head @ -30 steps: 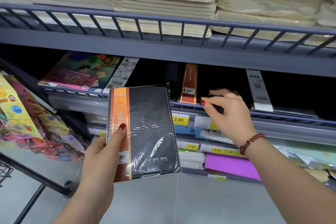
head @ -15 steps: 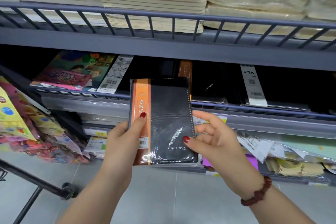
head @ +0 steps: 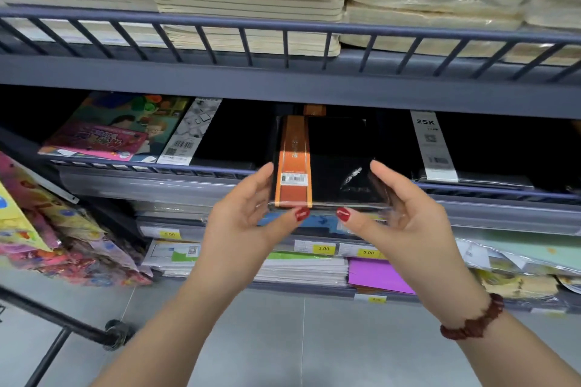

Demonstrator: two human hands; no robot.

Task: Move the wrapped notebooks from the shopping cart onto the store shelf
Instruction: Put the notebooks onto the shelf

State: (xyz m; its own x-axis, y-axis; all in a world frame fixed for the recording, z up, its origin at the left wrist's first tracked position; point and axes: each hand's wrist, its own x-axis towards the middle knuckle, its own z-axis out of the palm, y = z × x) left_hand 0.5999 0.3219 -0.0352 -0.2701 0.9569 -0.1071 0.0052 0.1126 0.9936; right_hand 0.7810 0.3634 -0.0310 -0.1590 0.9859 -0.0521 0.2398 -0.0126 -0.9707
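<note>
A wrapped black notebook (head: 333,163) with an orange band and a barcode sticker lies flat, its far end inside the dark middle shelf (head: 220,171) and its near end over the shelf's front rail. My left hand (head: 248,214) holds its left edge with the thumb under the near end. My right hand (head: 399,214) holds its right edge the same way. Behind it the orange top of another notebook (head: 314,110) shows. Only a black frame and wheel of the shopping cart (head: 116,333) are seen at lower left.
Black notebooks with a white "25K" band (head: 430,148) lie on the shelf at right, colourful books (head: 116,129) at left. The upper shelf (head: 283,78) carries stacks of beige notebooks behind a rail. Lower shelves carry paper pads and yellow price tags. Bright packets hang at far left.
The notebook went from upright in my left hand to flat and pushed forward into the middle shelf. My right hand came off the shelf and took the notebook's right edge.
</note>
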